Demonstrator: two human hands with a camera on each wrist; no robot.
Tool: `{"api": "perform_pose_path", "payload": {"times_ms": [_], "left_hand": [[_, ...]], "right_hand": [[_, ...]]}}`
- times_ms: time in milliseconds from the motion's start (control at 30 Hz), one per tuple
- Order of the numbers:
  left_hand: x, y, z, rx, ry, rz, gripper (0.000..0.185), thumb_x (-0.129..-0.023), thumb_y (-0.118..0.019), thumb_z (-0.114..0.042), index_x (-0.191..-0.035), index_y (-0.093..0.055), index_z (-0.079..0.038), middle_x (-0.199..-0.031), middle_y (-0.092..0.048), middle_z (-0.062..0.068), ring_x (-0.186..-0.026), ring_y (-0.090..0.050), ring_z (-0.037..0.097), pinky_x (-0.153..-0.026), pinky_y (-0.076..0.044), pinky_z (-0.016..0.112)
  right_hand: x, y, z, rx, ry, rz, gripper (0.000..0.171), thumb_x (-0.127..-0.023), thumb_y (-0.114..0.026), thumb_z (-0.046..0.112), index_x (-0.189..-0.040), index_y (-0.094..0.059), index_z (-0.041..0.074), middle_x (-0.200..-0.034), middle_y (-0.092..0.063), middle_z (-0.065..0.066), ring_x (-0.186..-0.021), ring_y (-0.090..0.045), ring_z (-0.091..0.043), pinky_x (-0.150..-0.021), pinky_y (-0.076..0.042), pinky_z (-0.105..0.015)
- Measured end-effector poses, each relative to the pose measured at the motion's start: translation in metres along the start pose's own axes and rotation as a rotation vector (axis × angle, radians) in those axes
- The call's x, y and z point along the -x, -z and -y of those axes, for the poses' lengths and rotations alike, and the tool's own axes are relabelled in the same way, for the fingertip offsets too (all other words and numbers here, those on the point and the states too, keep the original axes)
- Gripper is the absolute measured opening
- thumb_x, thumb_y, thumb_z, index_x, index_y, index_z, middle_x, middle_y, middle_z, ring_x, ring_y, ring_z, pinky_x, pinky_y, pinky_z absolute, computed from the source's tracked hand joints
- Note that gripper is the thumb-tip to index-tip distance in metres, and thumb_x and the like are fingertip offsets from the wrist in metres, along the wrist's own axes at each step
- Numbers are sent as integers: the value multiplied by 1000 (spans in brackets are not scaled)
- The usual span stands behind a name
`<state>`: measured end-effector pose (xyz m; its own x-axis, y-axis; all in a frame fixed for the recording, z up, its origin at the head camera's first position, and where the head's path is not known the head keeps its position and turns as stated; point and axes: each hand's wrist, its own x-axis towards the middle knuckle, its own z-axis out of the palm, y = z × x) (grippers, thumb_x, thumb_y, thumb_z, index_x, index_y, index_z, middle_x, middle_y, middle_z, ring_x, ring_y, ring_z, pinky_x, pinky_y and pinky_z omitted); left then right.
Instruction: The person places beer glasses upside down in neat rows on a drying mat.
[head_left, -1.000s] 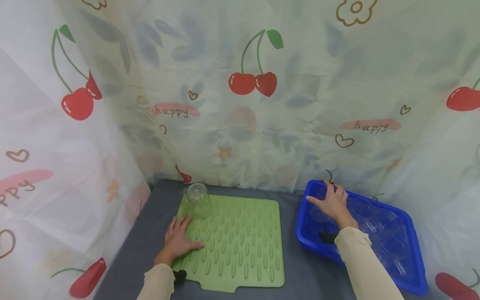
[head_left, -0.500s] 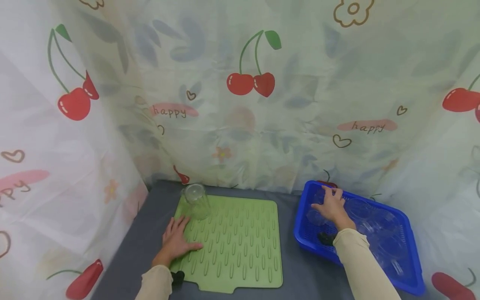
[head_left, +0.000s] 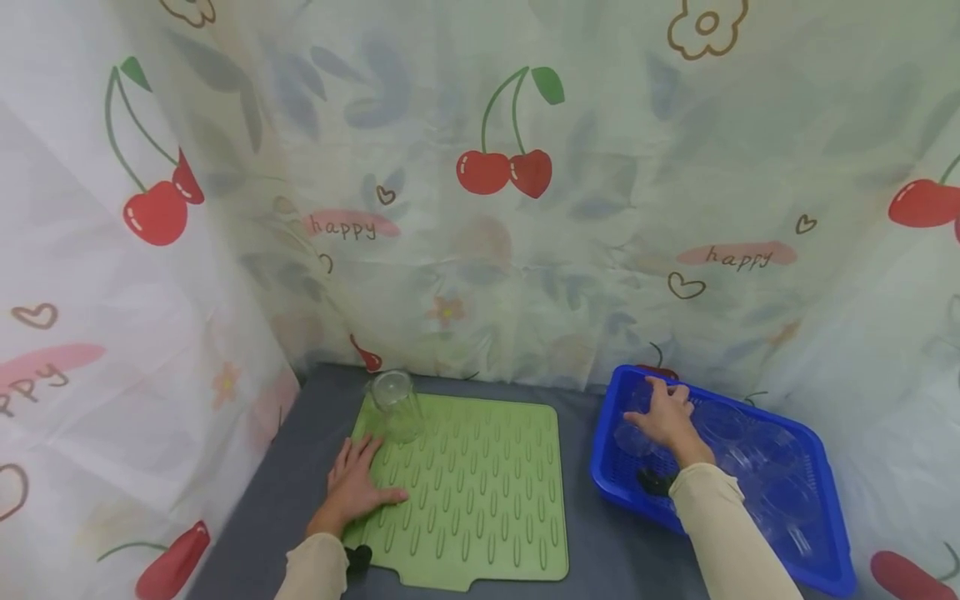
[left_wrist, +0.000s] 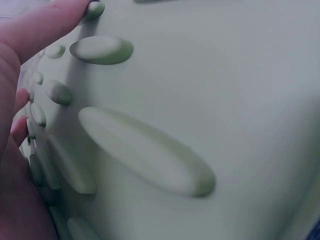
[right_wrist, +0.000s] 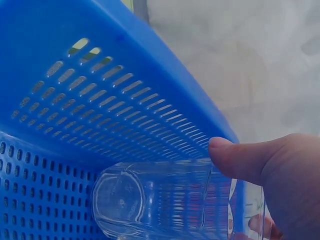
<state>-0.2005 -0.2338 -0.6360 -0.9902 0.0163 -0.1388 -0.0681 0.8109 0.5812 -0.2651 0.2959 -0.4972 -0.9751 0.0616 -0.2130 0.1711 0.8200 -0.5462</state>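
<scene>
- R hand [head_left: 663, 419] is inside the blue basket [head_left: 609, 479], at its far-left corner, grasping a clear glass [right_wrist: 165, 200]; wrist view shows thumb over the glass wall, glass lying on its side against the perforated wall.
- L hand [head_left: 354, 483] lies flat, fingers relaxed and spread, holding nothing, pressing the near-left part of the green mat [head_left: 480, 492].
- To do it well, I'd judge: firm up the grip around the body, not the rim, and lift straight up past the basket wall before swinging toward the mat; clear plastic-smooth sides look slippery.
- Around: one upturned glass [head_left: 395, 403] sits just beyond the L fingers on the mat's far-left corner; more clear glasses [head_left: 780, 475] crowd right of the R hand.
- In the way: basket wall beside the R hand, neighbouring glasses touching or near it; patterned curtain [head_left: 480, 208] close behind.
</scene>
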Motion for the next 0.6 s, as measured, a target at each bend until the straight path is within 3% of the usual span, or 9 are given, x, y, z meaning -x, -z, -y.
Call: {"api": "perform_pose_path", "payload": {"times_ms": [300,600], "left_hand": [[-2,-1,2,-10,9,-1,124,-63,-85,-72,-162,-29,-22,-171,-19,12,-158,-2,46,-117,-15,78],[1,2,-2,-6,13,12,122,-66,-85,-70,-162,-29,-22,-171,-18,14,-157,-1,47,-116,-14,79]], "right_hand": [[12,12,5,-13,50,-39,89,-98,-69,36,-162,-15,5,-152,-9,-39,-134,-20,-60,-91,-42,-72],[30,21,14,43,107,-128,85,-95,-71,34,-159,-24,3,-153,-16,-40,-134,-28,-61,-95,-44,-72]]}}
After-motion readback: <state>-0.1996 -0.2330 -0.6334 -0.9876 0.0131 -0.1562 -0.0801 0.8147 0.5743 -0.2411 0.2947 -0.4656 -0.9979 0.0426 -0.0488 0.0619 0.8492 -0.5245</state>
